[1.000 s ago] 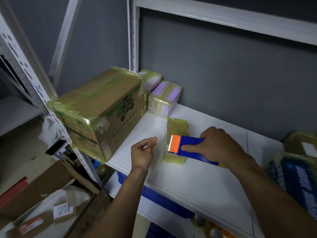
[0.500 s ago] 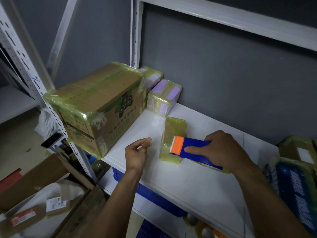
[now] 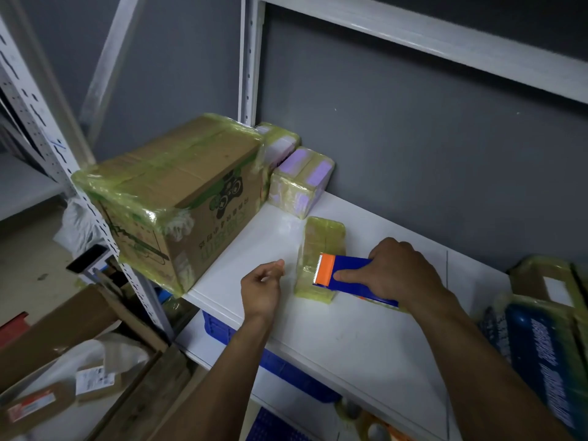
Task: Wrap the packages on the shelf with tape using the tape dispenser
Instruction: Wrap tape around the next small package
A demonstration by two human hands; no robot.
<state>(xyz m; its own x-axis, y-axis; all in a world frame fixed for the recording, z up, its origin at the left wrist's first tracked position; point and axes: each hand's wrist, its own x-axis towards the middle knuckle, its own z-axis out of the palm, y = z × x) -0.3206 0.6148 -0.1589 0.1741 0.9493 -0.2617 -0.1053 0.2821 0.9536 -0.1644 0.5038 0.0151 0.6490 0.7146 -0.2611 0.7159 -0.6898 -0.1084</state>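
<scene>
A small flat package [image 3: 321, 241] wrapped in yellowish tape lies on the white shelf [image 3: 366, 332]. My right hand [image 3: 397, 272] grips a blue tape dispenser [image 3: 350, 272] with an orange blade end, and the dispenser rests on top of the package's near half. My left hand [image 3: 262, 288] hovers just left of the package with its fingers loosely curled, holding nothing that I can see.
A large taped cardboard box [image 3: 171, 192] stands at the shelf's left end, beside a white upright post [image 3: 95, 205]. Two purple taped packs [image 3: 302, 183] lean at the back wall. Taped boxes [image 3: 547, 338] crowd the right. Blue crates [image 3: 286, 370] sit below; cartons lie on the floor.
The view has shifted a little. Both hands and the dispenser keep nearly the same places over the package.
</scene>
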